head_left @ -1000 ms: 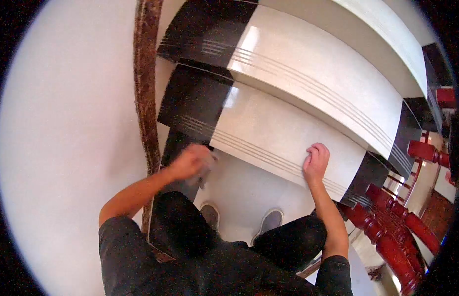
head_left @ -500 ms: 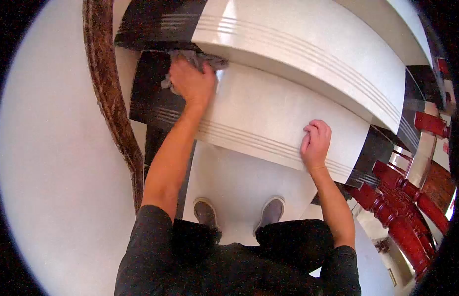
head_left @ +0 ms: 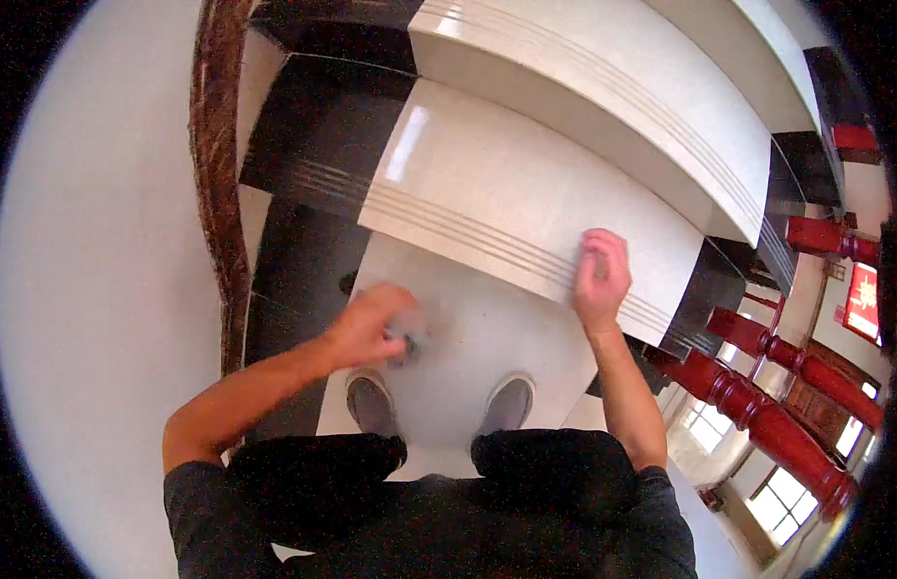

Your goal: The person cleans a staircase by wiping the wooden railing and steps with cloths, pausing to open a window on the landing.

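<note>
My left hand (head_left: 369,326) is closed around a grey cloth (head_left: 407,333), blurred by motion, above the light floor in front of the lowest visible step. On the right, my right hand (head_left: 603,275) is over the front edge of the cream step (head_left: 506,183), its fingers curled inward; whether anything is inside them is hidden. The step has grooved lines along its front and a black tile section (head_left: 323,125) at its left end.
A brown marbled trim (head_left: 215,145) runs along the white wall (head_left: 101,289) at left. Dark red balusters (head_left: 757,405) stand at the right. More steps rise beyond. My shoes (head_left: 509,403) are on the floor below the step.
My left hand, with the cloth, has come down from the back left of the step to above the floor. My right hand has stayed near the step's front edge. The view has shifted.
</note>
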A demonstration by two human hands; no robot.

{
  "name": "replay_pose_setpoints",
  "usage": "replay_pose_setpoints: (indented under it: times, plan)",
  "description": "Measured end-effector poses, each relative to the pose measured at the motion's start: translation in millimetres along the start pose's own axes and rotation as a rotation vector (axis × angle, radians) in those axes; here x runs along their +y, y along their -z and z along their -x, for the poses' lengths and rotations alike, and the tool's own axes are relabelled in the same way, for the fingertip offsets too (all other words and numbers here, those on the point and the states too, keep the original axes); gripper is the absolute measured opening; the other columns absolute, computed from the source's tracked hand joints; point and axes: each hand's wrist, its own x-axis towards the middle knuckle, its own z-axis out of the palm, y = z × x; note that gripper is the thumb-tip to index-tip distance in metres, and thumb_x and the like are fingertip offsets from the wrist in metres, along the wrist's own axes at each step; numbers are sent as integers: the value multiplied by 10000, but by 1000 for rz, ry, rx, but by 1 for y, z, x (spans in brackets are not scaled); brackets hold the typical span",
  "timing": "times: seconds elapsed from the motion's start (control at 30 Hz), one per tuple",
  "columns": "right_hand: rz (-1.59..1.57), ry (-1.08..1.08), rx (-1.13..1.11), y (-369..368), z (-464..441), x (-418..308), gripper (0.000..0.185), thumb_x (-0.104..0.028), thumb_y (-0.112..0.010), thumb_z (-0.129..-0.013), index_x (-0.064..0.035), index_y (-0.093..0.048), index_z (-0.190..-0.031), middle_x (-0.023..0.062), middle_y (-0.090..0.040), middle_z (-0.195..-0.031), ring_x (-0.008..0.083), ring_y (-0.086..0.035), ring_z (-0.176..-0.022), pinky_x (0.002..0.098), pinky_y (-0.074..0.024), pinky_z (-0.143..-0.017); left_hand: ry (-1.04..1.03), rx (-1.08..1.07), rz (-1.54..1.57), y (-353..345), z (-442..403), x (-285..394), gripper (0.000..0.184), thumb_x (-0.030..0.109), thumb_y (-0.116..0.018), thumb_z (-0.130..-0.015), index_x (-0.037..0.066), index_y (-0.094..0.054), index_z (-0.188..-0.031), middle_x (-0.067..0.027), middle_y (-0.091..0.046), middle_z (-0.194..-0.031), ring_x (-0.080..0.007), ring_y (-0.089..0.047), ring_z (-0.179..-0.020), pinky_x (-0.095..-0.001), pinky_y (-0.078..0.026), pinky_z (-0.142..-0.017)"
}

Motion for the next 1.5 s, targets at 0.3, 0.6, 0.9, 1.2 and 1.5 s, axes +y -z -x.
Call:
replay_pose_setpoints:
  times: [0.3, 0.6, 0.9, 1.2, 1.5]
  plan:
    - [-217, -33, -376, -32, 3, -67, 145, 11, -622, -936, 2, -671, -1072, 121, -686, -1104, 223, -658, -1065, 335, -517, -950, 102, 895, -462, 152, -85, -78, 491, 183, -707, -738, 39, -644, -1203, -196, -647, -1174, -386, -619, -1078, -459, -510, -943]
    - [-584, -598, 102, -11, -3, -13, 124, 30, -584, -981, 17, -688, -1047, 83, -711, -1003, 158, -676, -922, 297, -549, -873, -350, 328, 75, -93, -99, 32, 415, 224, -749, -678, 62, -680, -1053, -186, -617, -1033, -391, -593, -1012, -483, -472, -936]
    - [-425, -607, 281, 29, 30, 32, 145, 38, -582, -970, 21, -682, -1073, 86, -710, -1028, 159, -671, -928, 290, -540, -886, 30, 863, -347, 119, -71, -72, 445, 171, -692, -703, 25, -686, -1124, -179, -664, -1113, -373, -633, -1072, -460, -518, -968]
    - [31, -512, 483, 33, 42, 93, 172, 7, -625, -941, 0, -693, -1099, 90, -700, -1081, 188, -642, -974, 313, -508, -903, 146, 882, -546, 15, -112, -52, 539, 173, -699, -615, -8, -627, -1118, -219, -631, -1075, -425, -576, -1032, -537, -446, -942]
    - [-414, -640, 430, 44, 42, 99, 152, 6, -595, -987, 11, -652, -1128, 91, -694, -1049, 177, -661, -972, 301, -550, -876, -197, 93, 414, -195, -144, 109, 419, 205, -708, -729, 27, -632, -1101, -208, -629, -1079, -394, -586, -1081, -477, -481, -963]
